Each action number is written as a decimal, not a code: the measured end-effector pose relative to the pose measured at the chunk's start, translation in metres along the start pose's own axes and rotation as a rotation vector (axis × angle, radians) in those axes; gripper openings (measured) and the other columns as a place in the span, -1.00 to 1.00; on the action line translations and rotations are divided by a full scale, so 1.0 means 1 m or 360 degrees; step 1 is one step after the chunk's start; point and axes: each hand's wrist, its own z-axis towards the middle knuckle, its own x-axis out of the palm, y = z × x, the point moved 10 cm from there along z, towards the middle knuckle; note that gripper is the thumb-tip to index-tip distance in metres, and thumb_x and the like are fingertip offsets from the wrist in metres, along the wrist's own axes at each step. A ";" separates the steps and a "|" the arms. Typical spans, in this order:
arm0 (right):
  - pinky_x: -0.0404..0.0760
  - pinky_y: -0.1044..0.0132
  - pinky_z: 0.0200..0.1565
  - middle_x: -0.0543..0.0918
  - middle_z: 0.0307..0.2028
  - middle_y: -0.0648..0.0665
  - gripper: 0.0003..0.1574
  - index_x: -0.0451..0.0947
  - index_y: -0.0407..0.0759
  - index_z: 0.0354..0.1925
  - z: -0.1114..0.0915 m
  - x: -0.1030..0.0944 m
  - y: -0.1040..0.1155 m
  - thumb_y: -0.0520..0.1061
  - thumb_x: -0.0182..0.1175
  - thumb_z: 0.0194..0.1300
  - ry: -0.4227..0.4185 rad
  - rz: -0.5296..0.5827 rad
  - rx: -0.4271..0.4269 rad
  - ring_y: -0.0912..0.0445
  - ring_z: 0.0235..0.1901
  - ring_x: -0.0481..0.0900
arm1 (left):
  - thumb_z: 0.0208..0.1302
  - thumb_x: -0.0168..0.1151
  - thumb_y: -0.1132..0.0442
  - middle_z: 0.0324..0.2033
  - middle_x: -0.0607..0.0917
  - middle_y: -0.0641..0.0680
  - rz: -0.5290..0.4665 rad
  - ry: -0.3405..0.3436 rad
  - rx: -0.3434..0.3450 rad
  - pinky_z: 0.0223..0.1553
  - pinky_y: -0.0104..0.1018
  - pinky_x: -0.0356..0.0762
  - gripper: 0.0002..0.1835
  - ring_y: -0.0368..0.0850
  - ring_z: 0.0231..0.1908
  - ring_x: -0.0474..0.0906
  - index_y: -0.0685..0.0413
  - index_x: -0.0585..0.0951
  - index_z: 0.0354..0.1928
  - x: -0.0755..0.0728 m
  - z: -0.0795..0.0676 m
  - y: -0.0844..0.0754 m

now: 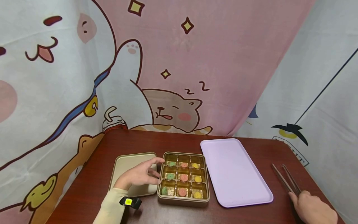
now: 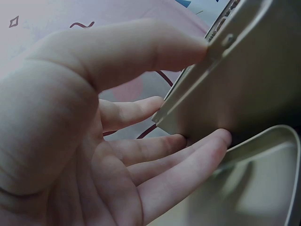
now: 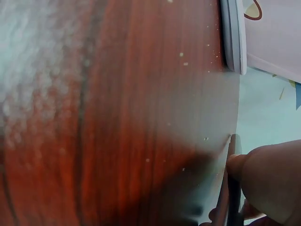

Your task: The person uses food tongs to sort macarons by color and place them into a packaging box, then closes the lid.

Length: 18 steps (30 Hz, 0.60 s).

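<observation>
A gold tin (image 1: 183, 203) stands mid-table, its divided insert holding small round cookies (image 1: 184, 177) in green, pink and yellow columns. Against the tin's left side, my left hand (image 1: 142, 173) has its fingers extended; the left wrist view has thumb and fingertips touching the tin's wall (image 2: 254, 70). Beneath that hand lies the tin's flat lid (image 1: 132, 160). At the far right, my right hand (image 1: 314, 207) grips metal tongs (image 1: 282, 177), their tips apart with nothing between them. In the right wrist view, the tongs (image 3: 233, 188) are partly hidden by the hand.
A pale purple tray (image 1: 235, 171) lies on the brown table (image 1: 173, 141) between the tin and the tongs. Small crumbs (image 3: 183, 61) speckle the tabletop in the right wrist view. A cartoon-printed cloth (image 1: 223, 62) hangs behind the table.
</observation>
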 end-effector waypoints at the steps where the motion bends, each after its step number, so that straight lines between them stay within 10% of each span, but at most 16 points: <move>1: 0.64 -0.18 -0.30 0.49 -0.50 -0.34 -0.32 0.32 -0.45 -0.40 0.000 0.000 0.000 0.15 0.10 0.59 0.0001 -0.0012 0.0002 -0.17 -0.46 0.58 | 0.26 0.47 0.40 0.52 0.22 0.40 0.0002 0.0000 0.0000 -0.09 -0.26 0.73 -0.16 0.19 0.09 0.68 0.26 0.26 0.52 0.000 0.000 0.000; 18: 0.63 -0.10 -0.41 0.45 -0.56 -0.35 -0.30 0.33 -0.44 -0.48 -0.007 0.001 0.001 0.13 0.23 0.51 -0.0143 -0.0036 -0.0041 -0.17 -0.54 0.56 | 0.27 0.47 0.37 0.54 0.20 0.39 0.0043 0.0002 -0.0014 -0.11 -0.27 0.72 -0.15 0.17 0.10 0.68 0.22 0.25 0.54 0.000 0.000 0.000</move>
